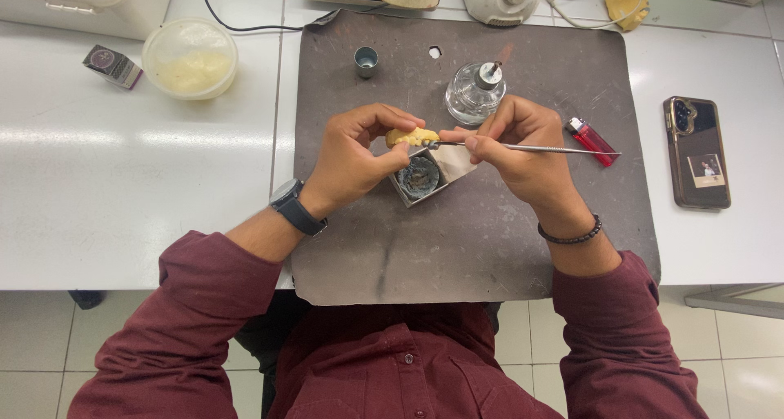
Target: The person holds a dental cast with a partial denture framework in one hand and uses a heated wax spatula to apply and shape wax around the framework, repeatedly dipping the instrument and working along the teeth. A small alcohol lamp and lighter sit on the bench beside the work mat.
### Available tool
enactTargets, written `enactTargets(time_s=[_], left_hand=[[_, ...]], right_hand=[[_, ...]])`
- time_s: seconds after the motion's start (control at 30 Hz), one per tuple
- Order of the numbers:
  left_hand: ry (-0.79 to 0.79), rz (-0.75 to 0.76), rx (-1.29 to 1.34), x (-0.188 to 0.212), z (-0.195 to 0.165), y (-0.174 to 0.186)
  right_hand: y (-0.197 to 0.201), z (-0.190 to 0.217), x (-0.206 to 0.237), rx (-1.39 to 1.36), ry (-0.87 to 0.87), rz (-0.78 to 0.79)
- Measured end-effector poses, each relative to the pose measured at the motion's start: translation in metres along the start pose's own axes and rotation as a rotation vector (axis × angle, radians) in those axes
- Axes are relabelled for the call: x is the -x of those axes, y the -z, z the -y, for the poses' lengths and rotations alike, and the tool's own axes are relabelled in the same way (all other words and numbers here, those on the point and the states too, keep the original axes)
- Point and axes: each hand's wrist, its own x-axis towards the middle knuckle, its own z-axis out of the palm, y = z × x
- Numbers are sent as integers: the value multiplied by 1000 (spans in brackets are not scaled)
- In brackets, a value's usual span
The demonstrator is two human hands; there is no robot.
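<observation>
My left hand (353, 156) holds a small yellow cast (411, 135) between thumb and fingers, above a small square tin of dark material (420, 179). My right hand (520, 145) grips a thin metal instrument (563, 149) like a pen, its tip touching the yellow cast. Both hands hover over a dark brown work mat (482, 231) on the white table. A black watch sits on my left wrist and a bead bracelet on my right wrist.
A glass spirit lamp (474, 95) stands just behind my right hand, a red lighter (594, 140) to its right, a small metal cap (366, 60) behind. A phone (697, 151) lies at right; a lidded plastic tub (189, 58) and a small box (112, 65) at left.
</observation>
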Motion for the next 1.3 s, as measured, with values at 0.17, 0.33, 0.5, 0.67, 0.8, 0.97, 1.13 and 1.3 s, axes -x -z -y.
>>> enactTargets(time_s=[0.17, 0.33, 0.5, 0.67, 0.8, 0.97, 1.13, 1.3], left_hand=[[-3, -9, 39, 1, -1, -1], [-13, -8, 38, 1, -2, -1], [-15, -9, 40, 1, -2, -1], [-12, -12, 49, 1, -2, -1], [-6, -15, 40, 1, -2, -1], [-11, -13, 60, 1, -2, -2], [-3, -10, 60, 1, -2, -1], [8, -35, 97, 1, -3, -2]], right_hand=[[1, 0, 0, 25, -15, -6], [0, 1, 0, 15, 0, 1], [0, 2, 0, 44, -21, -8], [1, 3, 0, 39, -24, -8], [0, 3, 0, 9, -20, -7], [0, 4, 0, 26, -11, -7], [-1, 2, -1, 36, 10, -61], [0, 1, -1, -116, 117, -194]])
